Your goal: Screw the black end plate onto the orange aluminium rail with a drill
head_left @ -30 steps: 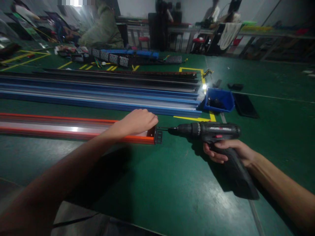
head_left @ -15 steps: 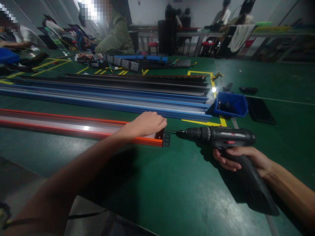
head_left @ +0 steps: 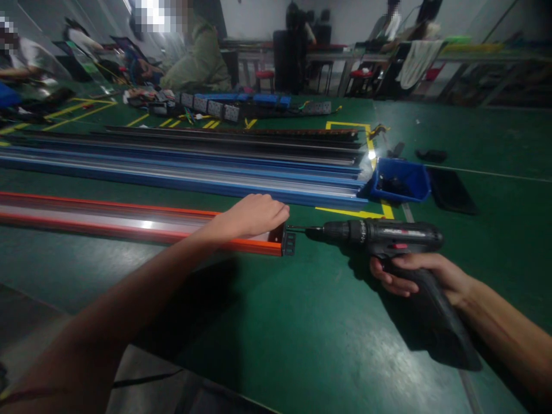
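My right hand (head_left: 414, 276) is wrapped round the grip of a black cordless drill (head_left: 401, 234), which points left. Its long bit (head_left: 297, 229) reaches the black end bracket (head_left: 288, 243) of an orange metal rail (head_left: 259, 248); whether it sits in a screw I cannot make out. Over the rail's right end lies my left hand (head_left: 259, 214), its fingers curled closed at the far side near the bracket. The fingertips are hidden. The rail lies flat on the green table, running off to the left.
Behind the orange rail lie several blue rails (head_left: 215, 175) and dark rails (head_left: 233, 138). A blue bin (head_left: 403, 181) with dark parts stands at their right end, beside a flat black pad (head_left: 452, 191). Power strips (head_left: 211, 106) lie farther back; several people (head_left: 198, 57) sit beyond.
The whole view has shifted slightly, so everything appears a little farther left and up. Both hands, the drill and the rail keep about the same places relative to one another.
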Demonstrator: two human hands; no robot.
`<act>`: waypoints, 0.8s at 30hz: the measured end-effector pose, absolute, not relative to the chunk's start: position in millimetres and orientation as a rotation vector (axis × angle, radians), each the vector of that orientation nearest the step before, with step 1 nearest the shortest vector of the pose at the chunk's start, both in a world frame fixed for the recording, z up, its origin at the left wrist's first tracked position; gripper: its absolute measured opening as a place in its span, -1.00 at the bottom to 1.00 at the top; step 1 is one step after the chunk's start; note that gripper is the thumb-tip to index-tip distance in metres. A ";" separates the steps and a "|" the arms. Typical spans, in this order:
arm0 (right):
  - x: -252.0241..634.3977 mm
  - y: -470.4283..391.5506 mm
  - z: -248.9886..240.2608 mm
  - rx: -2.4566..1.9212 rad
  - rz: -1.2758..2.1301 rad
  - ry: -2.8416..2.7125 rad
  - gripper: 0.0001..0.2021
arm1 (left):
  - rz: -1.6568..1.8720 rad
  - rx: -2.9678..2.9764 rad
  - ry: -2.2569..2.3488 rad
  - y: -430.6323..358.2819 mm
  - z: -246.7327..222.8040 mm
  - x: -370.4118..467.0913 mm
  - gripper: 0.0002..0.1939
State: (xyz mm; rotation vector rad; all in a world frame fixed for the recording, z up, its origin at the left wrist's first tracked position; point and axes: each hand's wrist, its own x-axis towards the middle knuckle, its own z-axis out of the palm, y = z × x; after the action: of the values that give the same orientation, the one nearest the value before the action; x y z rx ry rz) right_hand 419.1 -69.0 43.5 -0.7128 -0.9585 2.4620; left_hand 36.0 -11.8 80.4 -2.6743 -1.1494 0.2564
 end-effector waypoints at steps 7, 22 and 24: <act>419.3 -69.4 43.7 -0.676 2.456 -0.973 -0.79 | 0.291 -2.650 -1.057 -10.8 77.5 32.8 -0.62; 420.9 -69.0 41.6 -0.689 2.477 -0.953 -0.80 | 0.217 -2.716 -1.083 -5.5 71.4 27.0 -0.69; 420.8 -69.1 41.3 -0.691 2.467 -0.958 -0.80 | 0.222 -2.710 -1.072 -5.5 71.4 27.6 -0.70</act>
State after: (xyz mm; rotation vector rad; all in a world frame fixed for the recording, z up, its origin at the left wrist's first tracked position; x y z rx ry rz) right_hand 420.8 -69.1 41.3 -0.6912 -0.9582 2.4667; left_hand 27.6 -5.5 71.4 -2.7099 -1.0722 0.2216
